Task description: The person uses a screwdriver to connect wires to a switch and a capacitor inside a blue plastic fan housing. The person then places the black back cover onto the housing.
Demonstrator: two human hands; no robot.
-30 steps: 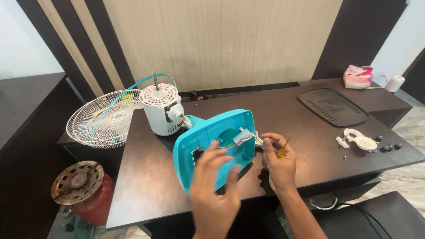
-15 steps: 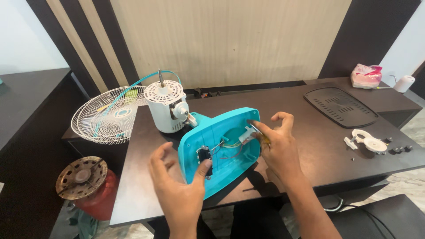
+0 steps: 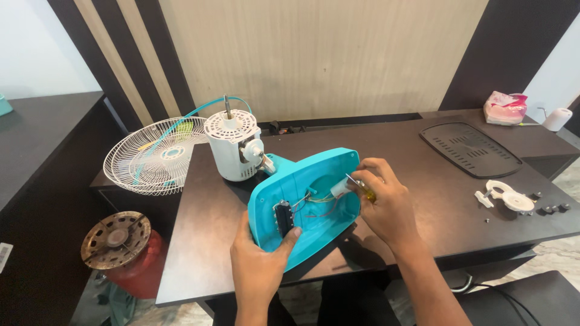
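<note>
Dark tabletop (image 3: 423,181) carries everything, and the largest piece on it is the teal fan base (image 3: 305,205), tipped up on its edge so its hollow underside faces the person, with its long axis running from lower left near the body to upper right toward the wall. Joined at its upper left end stands the white motor housing (image 3: 232,148), upright with its shaft pointing up, and a wire fan guard (image 3: 157,163) lies flat just beyond that, overhanging the table's left edge. Well apart to the right rest a dark vented cover (image 3: 470,150) and a small white plastic part (image 3: 507,196) with a few dark screws near it. The left hand (image 3: 260,265) grips the base's lower left rim, thumb hooked over the edge beside the black switch block (image 3: 284,218). The right hand (image 3: 383,202) is closed around a yellow-handled screwdriver (image 3: 360,189), whose shank points left and slightly up into the cavity, its tip near the loose wires (image 3: 320,202). So the cavity lies directly left of the right hand, which is the nearer one to the wiring; the left hand only steadies.
</note>
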